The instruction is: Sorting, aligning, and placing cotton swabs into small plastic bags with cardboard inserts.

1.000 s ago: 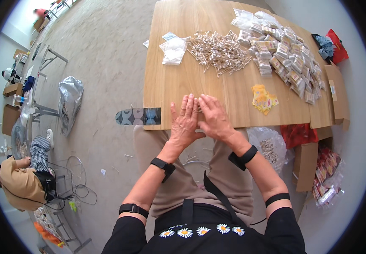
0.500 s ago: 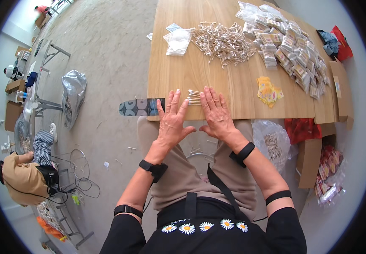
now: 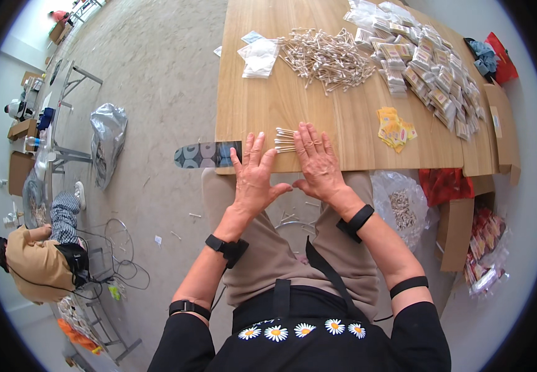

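With fingers extended and uncurled, your left hand (image 3: 255,180) and right hand (image 3: 319,167) flank the row of slim white-tipped cotton swabs (image 3: 286,140) on the light-brown wooden worktop (image 3: 355,149), seemingly to even their ends.

Swabs (image 3: 286,141) whitish, prob. beige-stemmed; cards (image 3: 393,129) yellow; table (image 3: 250,105) lt. brown w/ woodgrain.

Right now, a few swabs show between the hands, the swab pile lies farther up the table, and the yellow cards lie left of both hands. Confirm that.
Not quite: the head view shows the yellow cards to the right of the right hand. Swabs do show between it and the left hand, with the swab pile farther up the table.
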The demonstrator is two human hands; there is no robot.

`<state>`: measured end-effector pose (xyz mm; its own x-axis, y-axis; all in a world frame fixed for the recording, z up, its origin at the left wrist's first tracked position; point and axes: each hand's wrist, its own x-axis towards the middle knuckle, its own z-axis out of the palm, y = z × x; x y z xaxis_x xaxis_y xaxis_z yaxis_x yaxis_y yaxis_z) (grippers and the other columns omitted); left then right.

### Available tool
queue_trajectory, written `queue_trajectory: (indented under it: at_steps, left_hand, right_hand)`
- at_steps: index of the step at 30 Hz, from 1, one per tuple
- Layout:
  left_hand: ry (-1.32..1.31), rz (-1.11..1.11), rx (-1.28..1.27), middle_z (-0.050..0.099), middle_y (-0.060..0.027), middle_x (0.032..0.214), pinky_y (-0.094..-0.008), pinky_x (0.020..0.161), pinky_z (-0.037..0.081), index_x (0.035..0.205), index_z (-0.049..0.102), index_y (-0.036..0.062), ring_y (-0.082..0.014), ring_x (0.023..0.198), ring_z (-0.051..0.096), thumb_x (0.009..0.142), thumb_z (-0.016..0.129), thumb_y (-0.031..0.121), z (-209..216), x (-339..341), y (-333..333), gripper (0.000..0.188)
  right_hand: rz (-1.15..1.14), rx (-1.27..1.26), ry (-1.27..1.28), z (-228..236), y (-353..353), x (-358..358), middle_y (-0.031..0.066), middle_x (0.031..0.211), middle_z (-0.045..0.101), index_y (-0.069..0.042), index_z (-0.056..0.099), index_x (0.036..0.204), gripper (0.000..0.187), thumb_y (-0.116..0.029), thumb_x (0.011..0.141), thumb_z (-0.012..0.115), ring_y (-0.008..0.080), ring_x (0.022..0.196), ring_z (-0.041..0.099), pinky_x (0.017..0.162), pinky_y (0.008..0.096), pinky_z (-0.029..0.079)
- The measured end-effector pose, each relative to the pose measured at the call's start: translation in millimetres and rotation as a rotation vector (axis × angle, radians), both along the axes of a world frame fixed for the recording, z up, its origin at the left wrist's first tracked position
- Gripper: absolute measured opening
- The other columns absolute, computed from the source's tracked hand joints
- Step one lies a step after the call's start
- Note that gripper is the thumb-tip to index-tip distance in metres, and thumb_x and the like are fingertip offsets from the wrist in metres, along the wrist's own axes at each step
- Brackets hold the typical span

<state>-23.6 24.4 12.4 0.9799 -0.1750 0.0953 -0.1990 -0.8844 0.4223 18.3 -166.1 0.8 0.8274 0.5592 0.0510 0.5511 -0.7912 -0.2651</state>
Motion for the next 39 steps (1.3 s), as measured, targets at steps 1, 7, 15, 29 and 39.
queue_trajectory:
  at_steps: [1, 7, 15, 29, 39]
  left_hand:
    - [0.01, 0.006, -0.004, 0.028, -0.0163, 0.156, -0.0641, 0.115, 0.009, 0.134, 0.052, 0.009, -0.0341, 0.149, 0.018, 0.058, 0.09, 0.039, -0.1, 0.1, -0.1, 0.09]
    - [-0.03, -0.004, -0.007, 0.028, -0.0163, 0.157, -0.0646, 0.115, 0.008, 0.133, 0.053, 0.0091, -0.0345, 0.149, 0.018, 0.058, 0.09, 0.041, -2.0, 11.4, -0.2, 0.09]
    - [-0.033, 0.008, -0.044, 0.029, -0.0166, 0.156, -0.0659, 0.114, 0.009, 0.132, 0.053, 0.0089, -0.0351, 0.149, 0.018, 0.058, 0.09, 0.039, -5.1, 14.7, -2.2, 0.088]
    - [-0.015, 0.003, -0.016, 0.031, -0.0171, 0.154, -0.0668, 0.114, 0.008, 0.127, 0.056, 0.0085, -0.0364, 0.148, 0.018, 0.058, 0.09, 0.045, -1.9, 17.6, -1.2, 0.086]
    - [-0.037, -0.004, 0.004, 0.034, -0.0183, 0.153, -0.0659, 0.114, 0.009, 0.128, 0.056, 0.0072, -0.0366, 0.148, 0.02, 0.058, 0.089, 0.049, -3.7, 24.3, -2.5, 0.088]
  right_hand:
    - [-0.003, -0.009, -0.004, -0.3, 0.0, -0.1, 0.0194, 0.16, 0.018, 0.002, 0.02, 0.152, 0.119, -0.036, 0.06, 0.085, 0.0328, 0.15, 0.015, 0.122, 0.0478, 0.013]
    - [-0.005, 0.006, -0.025, -3.0, -0.3, -0.2, 0.0195, 0.16, 0.018, 0.002, 0.021, 0.152, 0.119, -0.038, 0.061, 0.085, 0.0326, 0.15, 0.015, 0.122, 0.0477, 0.014]
    - [0.001, -0.026, -0.003, 1.2, -0.2, -0.1, 0.0199, 0.16, 0.018, 0.003, 0.02, 0.152, 0.119, -0.039, 0.062, 0.085, 0.0329, 0.15, 0.015, 0.122, 0.0481, 0.013]
    - [0.003, -0.05, -0.011, -0.8, -0.9, 0.3, 0.02, 0.16, 0.017, 0.003, 0.019, 0.152, 0.119, -0.041, 0.063, 0.085, 0.033, 0.151, 0.013, 0.122, 0.0485, 0.012]
    - [0.002, -0.045, -0.001, -1.5, 1.0, -0.1, 0.0197, 0.16, 0.018, 0.002, 0.02, 0.152, 0.117, -0.04, 0.064, 0.085, 0.0326, 0.151, 0.013, 0.122, 0.0483, 0.012]
